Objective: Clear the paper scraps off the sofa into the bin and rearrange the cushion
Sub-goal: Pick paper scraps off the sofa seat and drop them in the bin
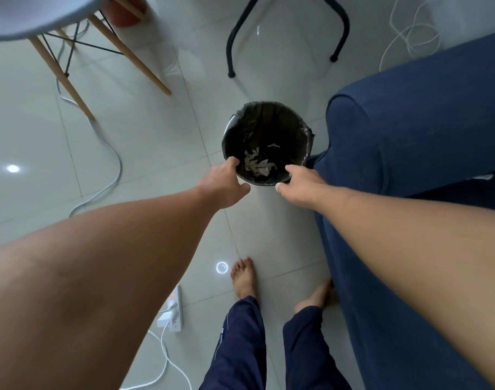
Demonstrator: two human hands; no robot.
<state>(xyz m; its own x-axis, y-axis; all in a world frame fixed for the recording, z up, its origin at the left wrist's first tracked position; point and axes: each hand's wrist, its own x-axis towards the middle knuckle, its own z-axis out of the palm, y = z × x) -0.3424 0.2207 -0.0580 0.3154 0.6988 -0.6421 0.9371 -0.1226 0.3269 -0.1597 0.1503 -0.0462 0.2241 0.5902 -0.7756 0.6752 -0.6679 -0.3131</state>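
Observation:
A round black bin [268, 114] with a dark liner stands on the tiled floor beside the blue sofa [415, 130]. Pale paper scraps [257, 164] lie at its bottom. My left hand [226, 184] grips the near-left part of the rim, fingers curled over the edge. My right hand [299, 184] holds the near-right part of the rim in the same way. The sofa's armrest rises just right of the bin. No cushion is visible.
A white chair with wooden legs [72, 66] stands at the upper left, black stool legs [285, 38] behind the bin. White cables [105, 170] trail over the floor, and a power strip [174, 311] lies near my bare feet [243, 277].

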